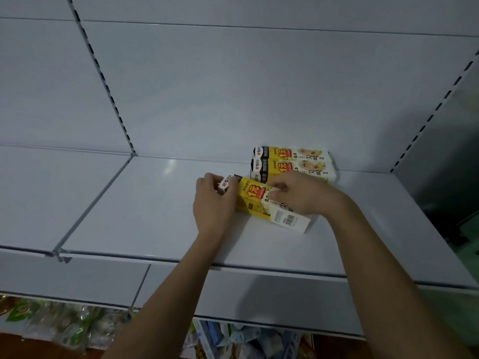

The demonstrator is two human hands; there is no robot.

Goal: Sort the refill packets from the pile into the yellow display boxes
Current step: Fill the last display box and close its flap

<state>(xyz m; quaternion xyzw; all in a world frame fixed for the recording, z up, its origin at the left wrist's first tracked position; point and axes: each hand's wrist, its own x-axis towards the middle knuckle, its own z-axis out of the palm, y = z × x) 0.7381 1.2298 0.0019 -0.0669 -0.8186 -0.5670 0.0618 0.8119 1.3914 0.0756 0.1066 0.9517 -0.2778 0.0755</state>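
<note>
Yellow box (272, 206) lies on the shelf (155, 203), just before two stacked boxes (293, 161). Left hand (212, 203) pinches its end flap; right hand (298, 193) grips its top. Probably opening; next, free the flap.

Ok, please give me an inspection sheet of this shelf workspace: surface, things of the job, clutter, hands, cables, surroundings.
Surface: pale grey shelf board, bare to the left of the boxes.
Job's things: front yellow box lies at an angle on the shelf, held by both hands; two back yellow boxes lie side by side against the back panel. No loose refill packets or pile seen.
Clutter: nothing seen on this shelf.
Hands: left hand grips the box's left end; right hand pinches its top face.
Cables: nothing seen.
Surroundings: slotted uprights on the back panel; blurred packaged goods on the level below.
</note>
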